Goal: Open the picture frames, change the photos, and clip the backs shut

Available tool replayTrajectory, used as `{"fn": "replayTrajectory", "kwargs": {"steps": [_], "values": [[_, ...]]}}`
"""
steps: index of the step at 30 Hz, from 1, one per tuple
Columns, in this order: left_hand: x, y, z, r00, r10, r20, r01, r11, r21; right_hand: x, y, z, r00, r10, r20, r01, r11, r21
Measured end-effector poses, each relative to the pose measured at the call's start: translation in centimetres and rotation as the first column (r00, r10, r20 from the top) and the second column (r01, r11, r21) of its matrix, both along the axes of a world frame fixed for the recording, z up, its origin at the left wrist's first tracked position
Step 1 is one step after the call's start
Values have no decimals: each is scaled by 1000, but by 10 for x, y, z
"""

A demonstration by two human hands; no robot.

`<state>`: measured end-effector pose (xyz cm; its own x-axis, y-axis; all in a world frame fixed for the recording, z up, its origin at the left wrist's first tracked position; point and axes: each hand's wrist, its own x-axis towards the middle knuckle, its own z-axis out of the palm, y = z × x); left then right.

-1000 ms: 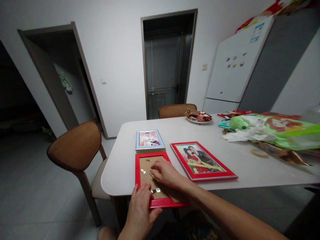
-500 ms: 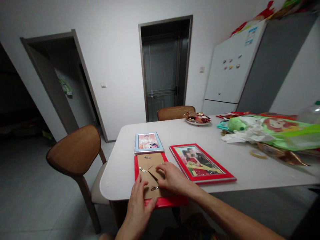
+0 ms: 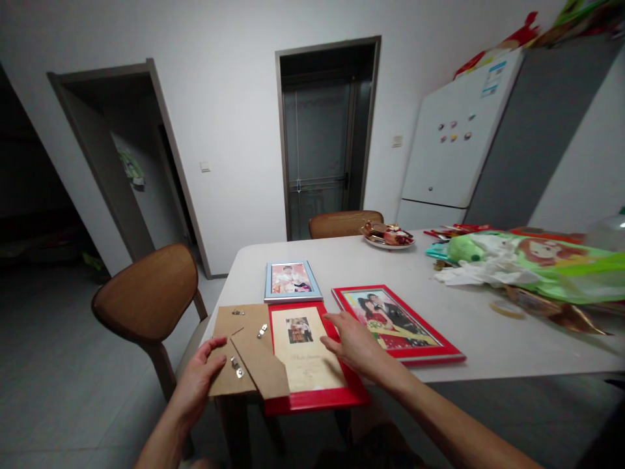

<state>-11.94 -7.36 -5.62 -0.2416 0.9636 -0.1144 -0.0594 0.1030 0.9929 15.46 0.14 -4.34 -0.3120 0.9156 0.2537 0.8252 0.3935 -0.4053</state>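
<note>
My left hand (image 3: pixel 201 374) grips the left edge of a brown backing board (image 3: pixel 249 326) with metal clips and a fold-out stand flap. The board is turned to the left, its right edge overlapping a red picture frame (image 3: pixel 336 398) that lies back side up. Inside that frame shows a cream paper sheet (image 3: pixel 312 365) with a small printed photo and faint lettering. My right hand (image 3: pixel 359 345) hovers over the sheet's right side, fingers apart and holding nothing. To the right lies another red picture frame (image 3: pixel 439 355), face up with a couple's photo. A light blue picture frame (image 3: pixel 268 280) lies behind.
On the white table (image 3: pixel 342 257) are a plate (image 3: pixel 395 246) of wrapped items, a green plastic bag (image 3: pixel 561 267), crumpled white tissue (image 3: pixel 478 273) and a tape roll (image 3: pixel 508 309). Wooden chairs stand left (image 3: pixel 146 290) and behind (image 3: pixel 346 223). A fridge (image 3: pixel 454 156) stands back right.
The backing board has come off the red frame and moved left in my left hand, uncovering the cream sheet. My right hand has let go of the stand flap and moved slightly right.
</note>
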Motion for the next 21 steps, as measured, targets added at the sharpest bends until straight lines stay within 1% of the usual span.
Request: {"fn": "replayTrajectory", "kwargs": {"steps": [2, 3, 4, 6, 8, 11, 13, 14, 15, 16, 17, 18, 19, 20, 21], "values": [[-17, 1, -2, 997, -39, -68, 36, 999, -36, 8, 5, -14, 995, -49, 83, 53, 998, -47], [-23, 3, -4, 989, -52, -141, 46, 998, -46, 10, 7, -19, 993, -54, 102, 61, 996, -70], [-27, 6, -7, 970, -50, -237, 40, 998, -45, 11, 8, -24, 993, -48, 107, 57, 994, -89], [-33, 14, -15, 901, -1, -434, -6, 1000, -14, 10, 9, -29, 996, -26, 84, 36, 993, -108], [-36, 21, -23, 821, 81, -565, -70, 997, 41, 8, 12, -30, 998, -36, 44, 41, 993, -113], [-32, 26, -32, 746, 177, -642, -134, 984, 116, 9, 16, -27, 992, -122, -44, 114, 982, -152], [-24, 26, -36, 696, 231, -680, -154, 973, 173, 12, 16, -24, 970, -185, -158, 145, 961, -233], [-19, 25, -36, 677, 253, -691, -161, 967, 196, 14, 16, -22, 948, -213, -237, 136, 943, -304], [-11, 23, -35, 660, 273, -700, -162, 961, 222, 15, 14, -20, 912, -241, -330, 99, 914, -393], [-2, 21, -33, 642, 290, -710, -152, 956, 253, 16, 12, -18, 858, -271, -437, 29, 874, -485], [9, 19, -30, 627, 301, -718, -128, 949, 287, 16, 10, -15, 780, -302, -548, -69, 829, -555], [22, 17, -25, 609, 314, -728, -87, 939, 333, 16, 7, -13, 682, -333, -651, -180, 787, -590], [36, 14, -20, 593, 316, -740, -23, 926, 377, 15, 5, -11, 579, -357, -733, -283, 755, -591], [52, 11, -14, 593, 310, -743, 32, 913, 407, 14, 2, -8, 486, -375, -789, -361, 736, -572], [68, 8, -9, 603, 293, -742, 81, 903, 422, 12, 0, -6, 418, -385, -823, -411, 727, -550]]}}
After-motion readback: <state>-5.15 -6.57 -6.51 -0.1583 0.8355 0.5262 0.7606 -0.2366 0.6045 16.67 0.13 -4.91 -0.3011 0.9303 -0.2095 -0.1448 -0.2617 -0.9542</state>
